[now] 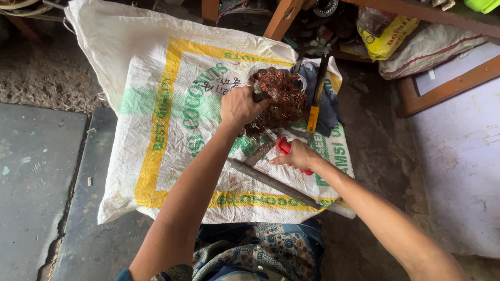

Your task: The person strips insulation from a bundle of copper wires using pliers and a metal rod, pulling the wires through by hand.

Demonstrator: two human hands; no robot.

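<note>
I see my left hand (238, 106) clenched on the tangled copper wire bundle (278, 96) near the white woven sack's (156, 62) far edge, my right hand (298, 155) grasping red-handled pliers (284, 147).

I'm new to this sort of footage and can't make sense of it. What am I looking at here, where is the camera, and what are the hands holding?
There is no machine here: these are a person's two bare arms, seen from a camera worn on their head and looking down, so the view is what they see. In front of them lies a white woven sack with yellow and green print, spread as a work surface. On it sits a tangled bundle of copper wire. The left hand grips the edge of that bundle. The right hand holds a tool with red handles, likely pliers or cutters; its tip is hard to make out. A long grey metal bar lies across the sack, and a yellow-handled tool lies beside the wire on a dark cloth.
</note>
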